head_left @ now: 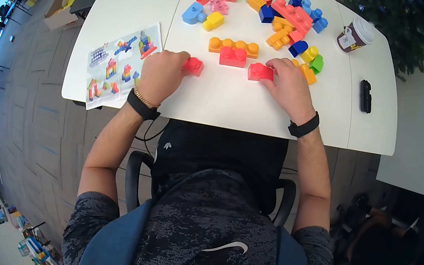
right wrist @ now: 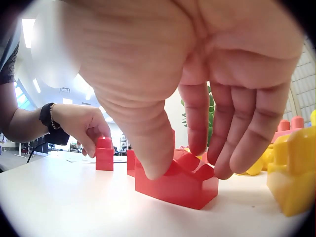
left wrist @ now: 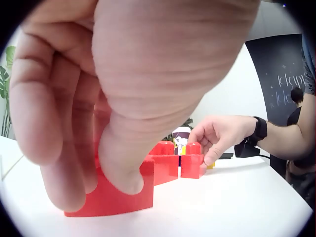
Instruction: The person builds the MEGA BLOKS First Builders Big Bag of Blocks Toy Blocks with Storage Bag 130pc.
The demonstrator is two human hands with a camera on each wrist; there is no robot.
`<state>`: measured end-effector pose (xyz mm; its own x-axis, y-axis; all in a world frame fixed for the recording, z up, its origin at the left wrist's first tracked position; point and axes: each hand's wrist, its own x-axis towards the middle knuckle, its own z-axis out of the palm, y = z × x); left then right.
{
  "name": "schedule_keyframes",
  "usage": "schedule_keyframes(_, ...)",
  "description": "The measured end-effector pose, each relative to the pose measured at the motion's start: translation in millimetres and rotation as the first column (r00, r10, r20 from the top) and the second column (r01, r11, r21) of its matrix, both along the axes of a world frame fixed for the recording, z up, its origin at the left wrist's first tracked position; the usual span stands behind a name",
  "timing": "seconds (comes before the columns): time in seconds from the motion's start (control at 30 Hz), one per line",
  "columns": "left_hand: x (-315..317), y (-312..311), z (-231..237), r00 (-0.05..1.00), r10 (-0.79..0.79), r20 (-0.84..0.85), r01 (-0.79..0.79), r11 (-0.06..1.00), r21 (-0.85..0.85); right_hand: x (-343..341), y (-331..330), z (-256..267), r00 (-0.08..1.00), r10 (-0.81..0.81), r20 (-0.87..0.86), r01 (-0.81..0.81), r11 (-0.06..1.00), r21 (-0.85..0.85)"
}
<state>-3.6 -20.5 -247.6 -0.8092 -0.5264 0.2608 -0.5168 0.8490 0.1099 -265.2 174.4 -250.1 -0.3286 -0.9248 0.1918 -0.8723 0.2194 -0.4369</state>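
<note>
My left hand [head_left: 161,74] pinches a small red building block [head_left: 194,67] between thumb and fingers, low over the white table. In the left wrist view the thumb covers part of that block [left wrist: 123,200]. To the right, my right hand [head_left: 291,88] holds another red block [head_left: 260,73], its thumb on the near face and fingers on the far side, as the right wrist view shows. Between the two hands sits a third red block [head_left: 232,59] with studs on top. Right behind it lies a long orange block [head_left: 233,47].
A printed sheet of block models [head_left: 120,67] lies left of the left hand. Loose coloured blocks, including a long red one [head_left: 293,16] and a yellow one [head_left: 214,21], spread across the back. A paper cup [head_left: 356,36] and a black object [head_left: 366,96] stand right.
</note>
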Motion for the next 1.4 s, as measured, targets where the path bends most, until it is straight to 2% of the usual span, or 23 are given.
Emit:
schedule_keyframes(0.07, -14.7, 6.5, 4.1, 0.999, 0.025, 0.039, -0.026, 0.999, 0.036, -1.5, -6.0, -0.8, 1.0, -0.018, -0.013, 0.019, 0.999, 0.043)
schedule_keyframes(0.2, -33.3, 4.5, 4.3, 0.996, 0.024, 0.086, -0.03, 0.997, 0.068, -2.2, -13.1, -4.9, 0.999, -0.036, -0.029, 0.036, 0.999, 0.007)
schedule_keyframes(0.5, -39.5, 0.6, -4.6, 1.0, 0.02, 0.013, -0.021, 0.998, 0.06, 1.3, -26.7, -6.7, 0.998, -0.055, -0.006, 0.054, 0.998, -0.031)
schedule_keyframes(0.67, -43.5, 2.2, -5.4, 0.999, 0.036, 0.034, -0.038, 0.998, 0.057, 3.9, -28.4, -2.6, 0.997, -0.077, 0.007, 0.077, 0.997, -0.023)
schedule_keyframes(0.93, -44.8, 2.9, -13.8, 0.998, 0.044, -0.033, -0.042, 0.997, 0.059, 0.3, -29.4, -4.2, 0.999, -0.037, -0.018, 0.036, 0.998, -0.047)
schedule_keyframes(1.07, -42.8, 11.1, -1.4, 0.999, 0.044, 0.02, -0.045, 0.997, 0.064, 1.5, -26.5, -4.5, 0.999, -0.023, -0.039, 0.021, 0.999, -0.039)
schedule_keyframes(1.13, -38.7, 11.1, 6.8, 0.994, 0.107, -0.032, -0.105, 0.994, 0.043, 2.8, -19.2, -1.6, 0.998, -0.026, -0.061, 0.021, 0.997, -0.076)
schedule_keyframes(1.23, -32.5, -10.5, 19.0, 0.986, 0.095, -0.136, -0.09, 0.995, 0.041, -7.3, -11.8, 16.4, 0.993, -0.093, -0.073, 0.082, 0.987, -0.139)
schedule_keyframes(1.3, -37.2, -46.9, 23.3, 0.967, 0.025, -0.255, -0.014, 0.999, 0.045, -26.2, -16.0, 18.9, 0.991, -0.04, -0.127, 0.012, 0.977, -0.213)
schedule_keyframes(1.33, -47.0, -68.8, 27.0, 0.965, 0.037, -0.258, -0.002, 0.991, 0.134, -35.9, -23.2, 19.4, 0.992, -0.038, -0.123, 0.011, 0.977, -0.212)
schedule_keyframes(1.4, -62.9, -105.6, 38.2, 0.979, -0.003, -0.206, 0.021, 0.996, 0.085, -57.2, -51.1, 21.5, 0.991, 0.047, -0.122, -0.068, 0.983, -0.171)
